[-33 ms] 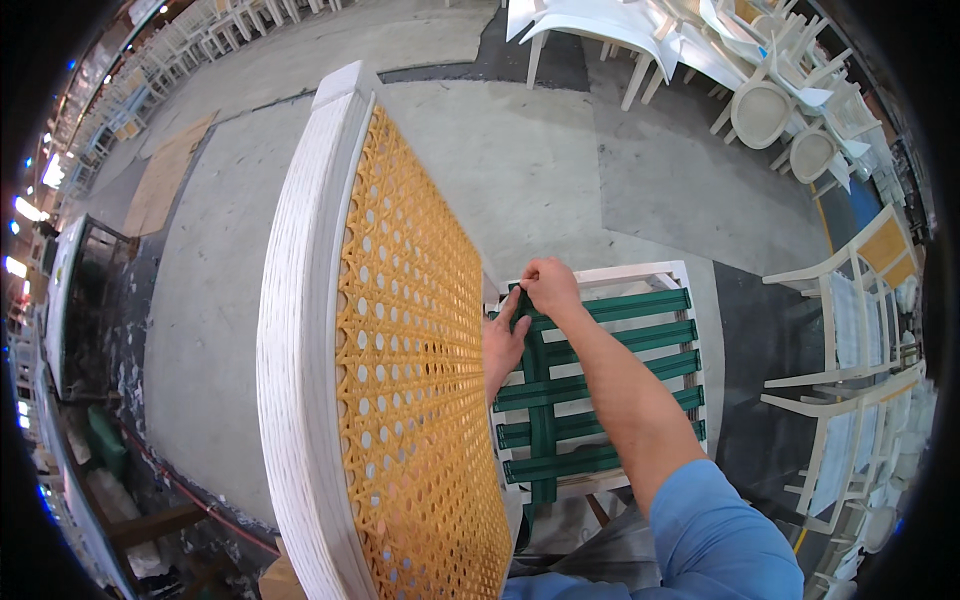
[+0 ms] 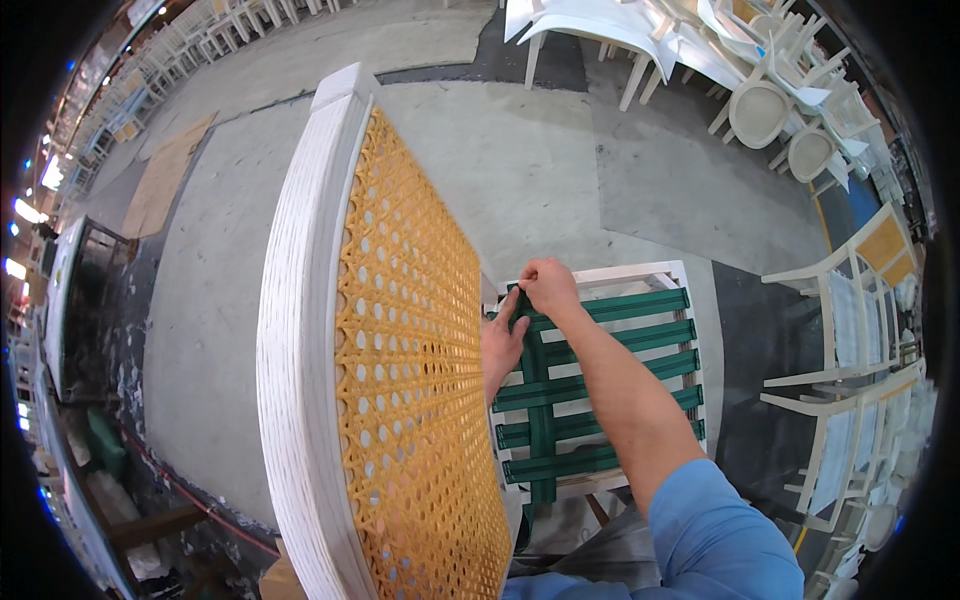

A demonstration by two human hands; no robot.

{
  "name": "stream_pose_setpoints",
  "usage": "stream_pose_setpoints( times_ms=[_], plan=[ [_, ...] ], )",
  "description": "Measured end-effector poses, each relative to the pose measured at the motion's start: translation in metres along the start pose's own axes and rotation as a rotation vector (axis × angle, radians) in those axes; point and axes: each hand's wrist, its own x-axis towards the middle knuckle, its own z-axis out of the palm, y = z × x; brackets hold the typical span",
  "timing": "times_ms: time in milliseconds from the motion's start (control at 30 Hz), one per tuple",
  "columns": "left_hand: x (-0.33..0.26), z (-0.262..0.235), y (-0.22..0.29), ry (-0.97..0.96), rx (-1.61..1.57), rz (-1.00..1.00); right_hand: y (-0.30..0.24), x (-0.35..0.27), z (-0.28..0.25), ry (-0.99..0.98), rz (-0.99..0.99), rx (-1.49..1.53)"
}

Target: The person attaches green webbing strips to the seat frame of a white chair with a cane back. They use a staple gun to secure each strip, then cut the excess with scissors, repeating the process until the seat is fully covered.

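A white-framed chair stands before me, its tall back [image 2: 310, 300] filled with yellow woven cane [image 2: 410, 340]. Dark green webbing straps [image 2: 610, 310] cross the seat frame [image 2: 630, 270], and one lengthwise strap [image 2: 541, 440] weaves through them. At that strap's far end, my left hand [image 2: 503, 345] lies with its index finger stretched out against the webbing and its thumb apart; the chair back hides part of it. Just beside that fingertip, my right hand [image 2: 548, 287] is closed in a pinch at the frame's far corner. Whatever it pinches is too small to make out.
White chairs [image 2: 850, 300] stand on the right, and more chairs are heaped at the far right [image 2: 760, 110]. A brown cardboard strip [image 2: 170, 175] lies on the grey floor at left. A dark-framed stand [image 2: 85, 300] and a red hose [image 2: 200, 500] are farther left.
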Motion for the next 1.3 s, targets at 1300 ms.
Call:
stream_pose_setpoints(
  times_ms=[1300],
  plan=[
    [0.011,-0.007,0.026,-0.200,0.015,-0.037,0.238,-0.618,-0.205,0.581,0.881,0.276]
  ],
)
